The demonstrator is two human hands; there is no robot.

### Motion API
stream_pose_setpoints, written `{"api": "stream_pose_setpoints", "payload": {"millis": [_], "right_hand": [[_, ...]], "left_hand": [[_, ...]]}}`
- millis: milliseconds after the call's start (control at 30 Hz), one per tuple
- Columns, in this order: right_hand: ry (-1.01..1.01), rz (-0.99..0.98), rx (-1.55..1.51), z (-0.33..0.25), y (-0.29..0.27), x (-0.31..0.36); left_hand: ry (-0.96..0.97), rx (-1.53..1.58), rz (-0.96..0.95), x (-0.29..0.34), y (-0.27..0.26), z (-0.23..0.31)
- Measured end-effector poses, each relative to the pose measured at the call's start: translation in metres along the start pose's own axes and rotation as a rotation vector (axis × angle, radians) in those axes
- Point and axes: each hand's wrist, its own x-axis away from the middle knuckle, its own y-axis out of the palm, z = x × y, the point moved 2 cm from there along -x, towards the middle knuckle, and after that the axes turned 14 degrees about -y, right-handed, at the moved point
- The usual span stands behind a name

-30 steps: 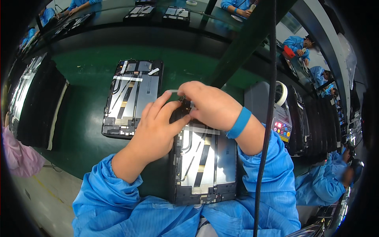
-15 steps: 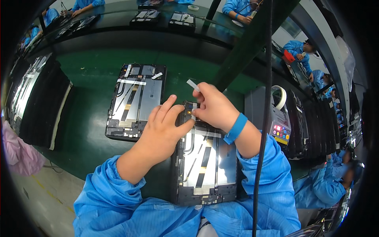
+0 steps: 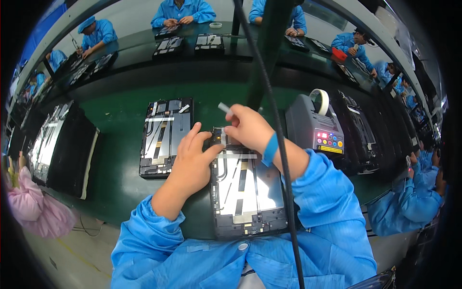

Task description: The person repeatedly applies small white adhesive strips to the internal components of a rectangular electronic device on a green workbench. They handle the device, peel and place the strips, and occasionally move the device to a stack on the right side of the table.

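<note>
An opened tablet (image 3: pixel 248 192), its metal inside, black cables and white tape strips showing, lies right in front of me. My left hand (image 3: pixel 190 164) rests at its upper left corner, fingers spread, with the thumb and index fingertip on its far edge. Over the same far edge is my right hand (image 3: pixel 250 129), with a blue wrist band. Its curled fingers pinch a short strip of white tape (image 3: pixel 223 107) that sticks out to the upper left. The right thumb is down by the tablet's top part, and the palm hides some of that edge.
A second opened tablet (image 3: pixel 163 139) lies left on the green table. Stacked devices stand at far left (image 3: pixel 60 149) and right (image 3: pixel 358 135). A grey tape dispenser (image 3: pixel 308 120) carries a white roll (image 3: pixel 319 102). A dark cable (image 3: pixel 276 111) hangs across the view. Co-workers sit around.
My view has tilted up, showing more of the far bench and the co-workers. Both hands stay at the tablet's far edge, and the tape strip is still in my right hand.
</note>
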Motion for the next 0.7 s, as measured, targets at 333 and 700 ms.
{"api": "stream_pose_setpoints", "payload": {"millis": [333,700], "right_hand": [[-0.247,-0.081,-0.033,-0.059,-0.028,0.126],[-0.153,0.266,-0.13,-0.021,-0.05,0.178]], "left_hand": [[0.183,0.454,0.004,0.007,-0.049,0.076],[0.179,0.184,-0.175,-0.024,-0.023,0.092]]}}
